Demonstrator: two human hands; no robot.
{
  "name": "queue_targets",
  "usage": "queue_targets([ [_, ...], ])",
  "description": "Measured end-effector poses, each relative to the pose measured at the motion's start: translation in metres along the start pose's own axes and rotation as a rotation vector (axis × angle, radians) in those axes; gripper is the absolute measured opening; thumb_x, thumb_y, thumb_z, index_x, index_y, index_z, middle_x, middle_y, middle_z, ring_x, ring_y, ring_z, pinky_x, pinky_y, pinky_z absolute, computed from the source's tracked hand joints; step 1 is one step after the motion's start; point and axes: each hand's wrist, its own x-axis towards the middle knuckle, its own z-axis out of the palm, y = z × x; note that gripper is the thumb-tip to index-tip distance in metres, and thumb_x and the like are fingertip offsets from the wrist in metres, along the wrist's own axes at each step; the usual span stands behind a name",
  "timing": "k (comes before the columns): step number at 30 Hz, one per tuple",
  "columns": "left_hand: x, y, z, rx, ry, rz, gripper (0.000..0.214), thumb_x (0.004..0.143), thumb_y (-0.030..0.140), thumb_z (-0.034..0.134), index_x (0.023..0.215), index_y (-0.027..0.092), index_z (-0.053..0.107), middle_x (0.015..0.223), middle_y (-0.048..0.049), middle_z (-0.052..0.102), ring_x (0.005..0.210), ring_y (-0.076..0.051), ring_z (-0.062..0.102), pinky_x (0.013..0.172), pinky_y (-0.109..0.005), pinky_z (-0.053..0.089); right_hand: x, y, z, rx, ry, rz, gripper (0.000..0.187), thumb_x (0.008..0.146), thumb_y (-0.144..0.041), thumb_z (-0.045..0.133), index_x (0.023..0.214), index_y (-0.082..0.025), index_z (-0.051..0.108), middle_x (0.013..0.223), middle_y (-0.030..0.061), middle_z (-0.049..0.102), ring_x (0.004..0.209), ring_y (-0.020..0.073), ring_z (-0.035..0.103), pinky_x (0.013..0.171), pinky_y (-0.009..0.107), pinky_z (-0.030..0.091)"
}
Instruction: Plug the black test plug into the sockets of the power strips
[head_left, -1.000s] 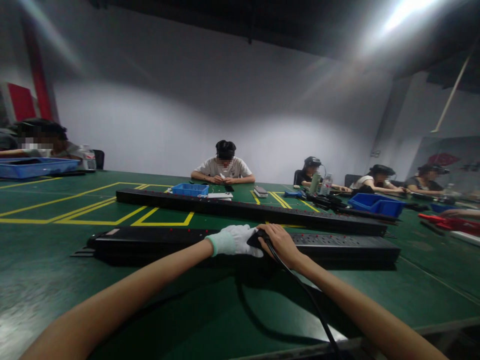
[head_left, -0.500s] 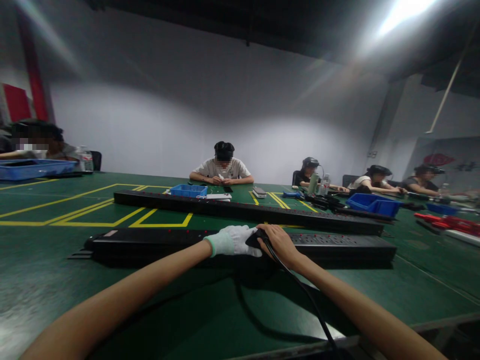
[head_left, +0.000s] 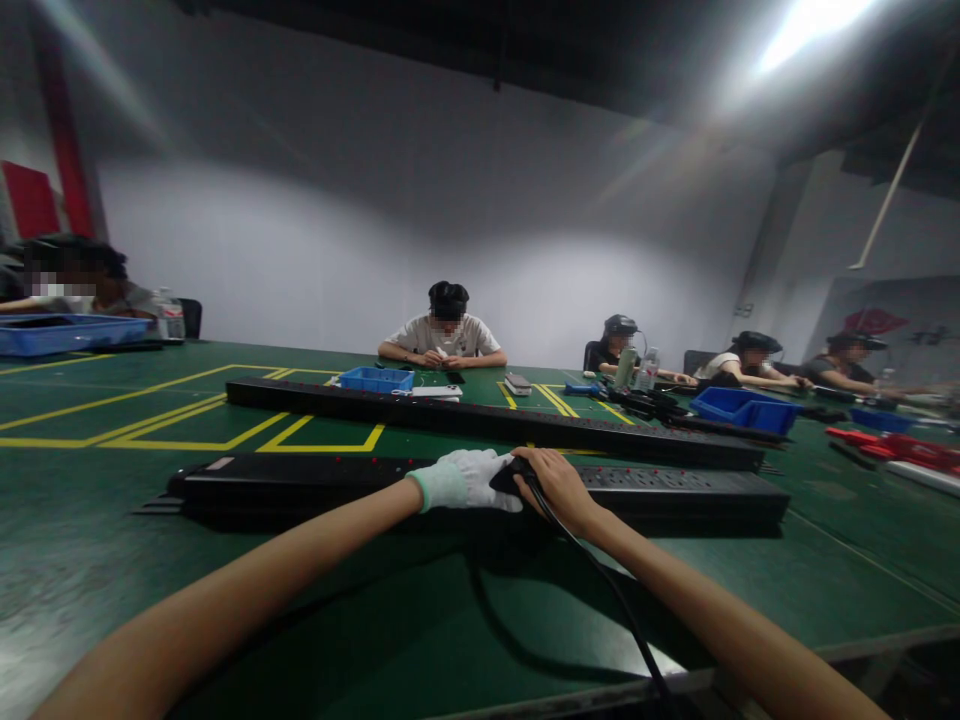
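Across the table in front of me lies a long black power strip [head_left: 285, 482], with sockets and small red dots along its top. My left hand [head_left: 471, 480], in a white glove with a green cuff, is closed at the strip's middle, thumb and fingers around a black plug [head_left: 505, 478]. Closed over the same plug from the right is my bare right hand [head_left: 559, 485]. A black cord [head_left: 611, 585] runs from the plug under my right wrist towards the table's near edge. The plug's front is hidden by my hands, so I cannot tell how far it sits in a socket.
A second long black strip [head_left: 420, 412] lies just beyond the first. Further off are a small blue tray [head_left: 376, 380], a phone-like object [head_left: 517, 384] and a blue bin [head_left: 746, 408]. Co-workers sit along the far side, one straight opposite [head_left: 442, 335]. Red tools [head_left: 892, 447] lie at right.
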Motion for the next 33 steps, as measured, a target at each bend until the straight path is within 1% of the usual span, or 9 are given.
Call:
queue_targets([
  [5, -0.0017, 0.0024, 0.0016, 0.058, 0.043, 0.029, 0.082, 0.07, 0.083, 0.026, 0.113, 0.017, 0.051, 0.095, -0.0108, 0.061, 0.083, -0.028, 0.061, 0.069, -0.034, 0.045, -0.0004, 0.0023, 0.0014, -0.005, -0.011, -0.013, 0.028, 0.089, -0.026, 0.046, 0.116, -0.017, 0.048, 0.107, 0.01, 0.062, 0.098, 0.0229, 0.058, 0.088, 0.039, 0.044],
  [8, -0.0034, 0.0058, 0.0042, 0.156, 0.091, 0.005, 0.085, 0.07, 0.083, 0.021, 0.111, 0.015, 0.052, 0.093, -0.0125, 0.062, 0.08, -0.029, 0.062, 0.067, -0.036, 0.045, -0.0006, 0.0042, 0.0037, -0.007, 0.009, -0.023, 0.028, 0.088, -0.025, 0.048, 0.114, -0.017, 0.048, 0.107, 0.0098, 0.062, 0.097, 0.0228, 0.058, 0.088, 0.039, 0.044],
  [11, -0.0038, 0.0078, 0.0061, 0.208, 0.095, -0.014, 0.087, 0.07, 0.083, 0.018, 0.112, 0.014, 0.052, 0.091, -0.0133, 0.063, 0.078, -0.029, 0.062, 0.065, -0.037, 0.045, -0.0006, 0.0045, 0.0042, -0.004, 0.018, -0.027, 0.028, 0.087, -0.025, 0.049, 0.114, -0.018, 0.049, 0.106, 0.0096, 0.062, 0.097, 0.0225, 0.058, 0.088, 0.039, 0.045],
  [16, -0.0026, 0.0072, 0.0067, 0.21, 0.093, -0.015, 0.088, 0.07, 0.083, 0.019, 0.118, 0.015, 0.048, 0.091, -0.0132, 0.063, 0.078, -0.029, 0.062, 0.064, -0.036, 0.045, -0.0002, 0.0027, 0.0018, -0.016, 0.001, -0.019, 0.027, 0.088, -0.026, 0.048, 0.114, -0.018, 0.049, 0.106, 0.0096, 0.062, 0.096, 0.0225, 0.058, 0.087, 0.038, 0.045],
  [28, -0.0033, 0.007, 0.0062, 0.202, 0.094, -0.003, 0.09, 0.07, 0.084, 0.017, 0.119, 0.015, 0.047, 0.091, -0.0128, 0.063, 0.078, -0.029, 0.063, 0.063, -0.036, 0.045, -0.0003, 0.0028, 0.0018, -0.027, -0.008, -0.011, 0.028, 0.088, -0.025, 0.048, 0.115, -0.017, 0.048, 0.107, 0.0092, 0.062, 0.097, 0.0227, 0.058, 0.088, 0.038, 0.044],
  [33, -0.0039, 0.0062, 0.0075, 0.202, 0.101, -0.016, 0.089, 0.07, 0.084, 0.017, 0.113, 0.015, 0.051, 0.09, -0.0129, 0.064, 0.078, -0.029, 0.063, 0.064, -0.037, 0.045, -0.0003, 0.003, 0.0018, -0.02, -0.012, -0.018, 0.028, 0.089, -0.026, 0.048, 0.115, -0.017, 0.048, 0.108, 0.0095, 0.062, 0.098, 0.0227, 0.058, 0.089, 0.038, 0.044],
])
